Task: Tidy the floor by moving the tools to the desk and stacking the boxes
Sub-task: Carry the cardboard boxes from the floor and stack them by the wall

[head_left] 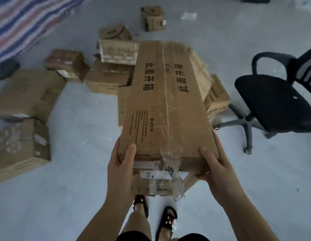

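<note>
The grey floor [78, 188] takes up most of the view, with cardboard boxes strewn across its left and middle. A black office chair [273, 105] stands to the right, and a striped cloth [21, 23] lies in the far left corner.

The largest of the task's things is the long box [165, 101], raised off the floor and running straight away from the person, its long axis pointing forward from the hands toward the cluster of boxes [109, 79] beyond. Its near end sits between the two hands; its far end reaches over that cluster, though whether it rests on a box there or hangs free is hard to tell from this angle. A smaller carton [217, 98] peeks out on its right side.

The left hand [121, 164] grips the near left corner, thumb on top and fingers wrapped under the edge. The right hand [212, 166] holds the near right corner the same way. Both are equally close to the box, so any lowering or sliding onto a stack probably has to go forward along that axis, with both hands sharing the load. Loose clear tape [170, 164] trails from the near end.
</note>
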Tool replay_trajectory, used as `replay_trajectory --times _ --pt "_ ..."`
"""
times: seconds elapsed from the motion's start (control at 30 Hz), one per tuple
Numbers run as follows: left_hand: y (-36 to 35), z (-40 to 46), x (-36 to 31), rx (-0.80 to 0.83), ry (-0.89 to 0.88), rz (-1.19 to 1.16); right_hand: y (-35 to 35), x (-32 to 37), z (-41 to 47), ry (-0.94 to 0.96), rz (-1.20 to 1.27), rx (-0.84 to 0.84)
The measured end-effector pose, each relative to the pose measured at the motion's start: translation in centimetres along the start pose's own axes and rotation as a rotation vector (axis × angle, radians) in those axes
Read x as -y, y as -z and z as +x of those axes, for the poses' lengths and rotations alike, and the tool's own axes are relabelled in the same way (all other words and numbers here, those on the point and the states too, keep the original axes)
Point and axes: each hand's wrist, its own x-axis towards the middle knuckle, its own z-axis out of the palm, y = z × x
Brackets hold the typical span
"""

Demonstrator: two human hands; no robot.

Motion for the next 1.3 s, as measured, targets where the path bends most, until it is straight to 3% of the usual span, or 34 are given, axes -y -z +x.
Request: replay_trajectory --times 0.4,0.73,0.93,1.13,1.3 --pt "19.4 -13.8 1.6 -0.567 -0.084 -0.328 -15.6 -4.9 -11.2 -0.079 -0.279 0.55" --pt "41.9 -30.6 5.8 -1.034 -0.161 -0.469 -31.4 -18.7 -30.8 -0.175 -0.455 1.006" --pt "51.9 -38.6 7.1 -1.297 -0.216 -0.562 -40.2 -26.3 -41.2 -0.221 -0.562 1.228" --pt "60.2 -42.2 8.7 -1.553 -0.238 -0.701 -49.1 -32.6 -48.2 -0.221 -0.65 1.545" --pt "69.0 -42.2 8.1 -1.722 -0.27 -0.767 -58.9 -38.4 -53.5 -0.234 -0.673 1.683"
